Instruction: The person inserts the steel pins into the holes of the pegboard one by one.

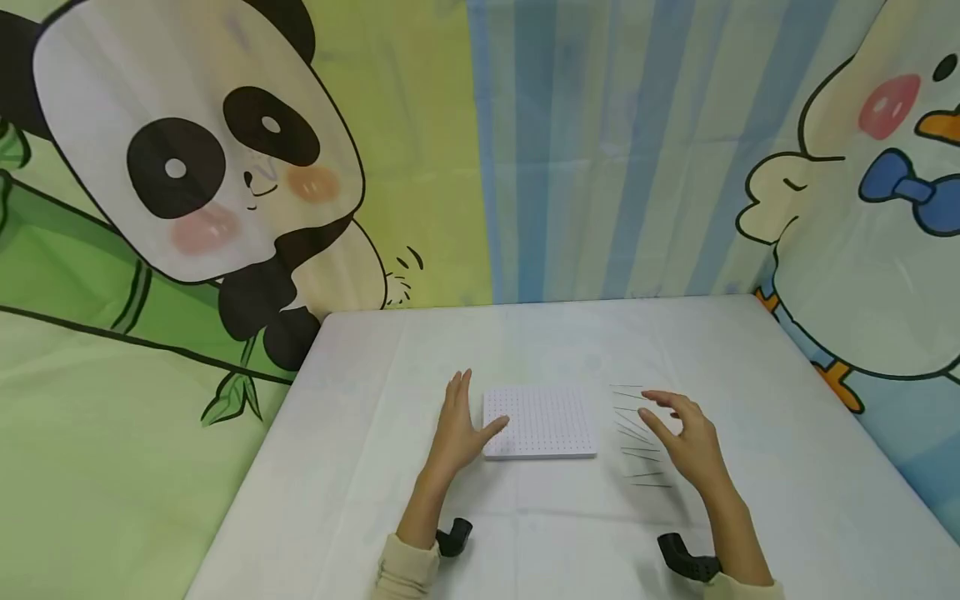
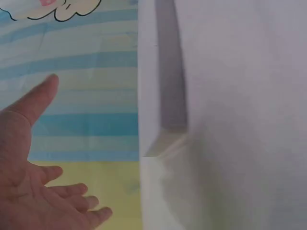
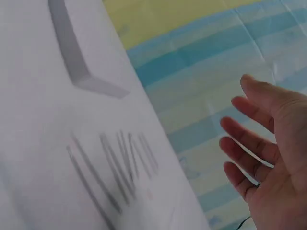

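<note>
A white board [image 1: 540, 423] dotted with a grid of small holes lies flat on the table. Beside its left edge is my left hand [image 1: 456, 432], fingers extended and thumb spread toward the board, holding nothing. The left wrist view shows the board's side [image 2: 171, 76], apart from the hand [image 2: 33, 196]. Right of the board, several thin dark sticks [image 1: 651, 486] lie in a loose column, some crossing. My right hand [image 1: 692, 442] hovers at their right side, fingers loosely bent, thumb and forefinger apart with nothing between them. In the right wrist view the sticks [image 3: 91, 187] are blurred.
A white cloth covers the table [image 1: 517, 542]. Behind its far edge hangs a striped curtain [image 1: 600, 167] with a panda [image 1: 187, 142] on the left and a white cartoon bird [image 1: 862, 275] on the right. Black wrist mounts [image 1: 454, 537] sit on both forearms.
</note>
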